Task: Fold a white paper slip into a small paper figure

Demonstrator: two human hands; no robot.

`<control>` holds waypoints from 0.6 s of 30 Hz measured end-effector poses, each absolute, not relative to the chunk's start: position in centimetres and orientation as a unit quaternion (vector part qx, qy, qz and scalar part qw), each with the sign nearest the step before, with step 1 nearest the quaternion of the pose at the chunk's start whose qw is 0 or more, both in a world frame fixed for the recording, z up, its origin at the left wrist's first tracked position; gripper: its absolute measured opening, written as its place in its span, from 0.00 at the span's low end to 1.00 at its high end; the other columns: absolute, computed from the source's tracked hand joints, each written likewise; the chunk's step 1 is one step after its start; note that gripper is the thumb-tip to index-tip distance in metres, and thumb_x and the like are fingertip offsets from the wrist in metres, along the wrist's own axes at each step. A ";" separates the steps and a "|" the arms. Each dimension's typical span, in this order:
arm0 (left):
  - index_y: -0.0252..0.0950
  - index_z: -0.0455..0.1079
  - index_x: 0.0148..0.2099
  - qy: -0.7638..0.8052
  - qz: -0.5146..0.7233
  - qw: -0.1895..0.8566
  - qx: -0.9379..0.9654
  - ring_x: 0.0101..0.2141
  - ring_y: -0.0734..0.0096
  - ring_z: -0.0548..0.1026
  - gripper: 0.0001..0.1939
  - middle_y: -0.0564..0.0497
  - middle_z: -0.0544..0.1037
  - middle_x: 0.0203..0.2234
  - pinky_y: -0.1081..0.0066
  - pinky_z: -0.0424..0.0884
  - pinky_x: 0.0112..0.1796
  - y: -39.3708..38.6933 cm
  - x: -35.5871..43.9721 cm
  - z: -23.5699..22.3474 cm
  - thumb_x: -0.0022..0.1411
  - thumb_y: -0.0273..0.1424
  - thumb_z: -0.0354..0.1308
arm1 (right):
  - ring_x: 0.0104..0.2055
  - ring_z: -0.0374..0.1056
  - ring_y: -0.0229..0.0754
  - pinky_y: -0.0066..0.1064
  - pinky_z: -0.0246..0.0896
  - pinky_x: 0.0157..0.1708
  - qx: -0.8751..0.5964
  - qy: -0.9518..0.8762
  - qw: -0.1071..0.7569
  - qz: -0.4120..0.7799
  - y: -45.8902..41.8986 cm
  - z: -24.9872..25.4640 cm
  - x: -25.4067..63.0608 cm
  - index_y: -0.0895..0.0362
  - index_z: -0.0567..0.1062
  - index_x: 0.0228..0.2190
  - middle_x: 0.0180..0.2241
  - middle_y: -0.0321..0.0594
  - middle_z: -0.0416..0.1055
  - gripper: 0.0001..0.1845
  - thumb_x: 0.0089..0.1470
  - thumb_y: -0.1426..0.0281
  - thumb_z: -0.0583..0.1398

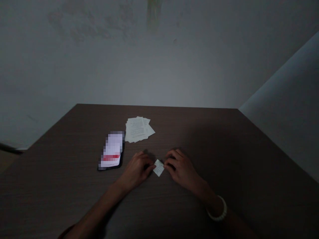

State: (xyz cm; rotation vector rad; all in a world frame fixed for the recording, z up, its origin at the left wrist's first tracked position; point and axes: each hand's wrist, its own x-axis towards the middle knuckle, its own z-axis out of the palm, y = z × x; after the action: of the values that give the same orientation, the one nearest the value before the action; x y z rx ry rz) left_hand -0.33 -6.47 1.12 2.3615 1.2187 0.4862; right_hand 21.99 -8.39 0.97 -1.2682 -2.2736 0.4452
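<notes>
A small folded square of printed paper point(159, 168) is turned like a diamond between my two hands, just over or on the brown table. My left hand point(139, 167) pinches its left corner between thumb and fingers. At the opposite corner, my right hand point(180, 168) grips the paper with thumb and forefinger, the other fingers curled above. A pale beaded bracelet point(220, 209) circles my right wrist. Whether the paper touches the tabletop I cannot tell.
Beyond my left hand lies a loose stack of printed paper sheets point(137, 129). To its left a phone point(112, 151) with a lit, blurred screen rests on the wood-grain table point(199, 132). A stained grey wall point(159, 73) rises behind the far edge.
</notes>
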 end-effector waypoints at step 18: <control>0.36 0.73 0.33 0.468 0.201 0.223 0.831 0.37 0.59 0.70 0.05 0.49 0.75 0.29 0.61 0.65 0.40 -6.6 -0.2 1.7 0.62 0.27 0.58 | 0.44 0.63 0.45 0.38 0.62 0.45 -0.466 -0.835 0.245 0.161 -8.3 1.0 21.7 0.55 0.75 0.32 0.40 0.41 0.69 0.04 0.59 0.72 0.60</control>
State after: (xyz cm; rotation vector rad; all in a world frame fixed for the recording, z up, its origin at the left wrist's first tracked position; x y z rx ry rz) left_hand -0.19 -6.64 1.66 2.2950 1.2908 0.5560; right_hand 21.70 -8.35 1.04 -1.2728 -2.2782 0.4400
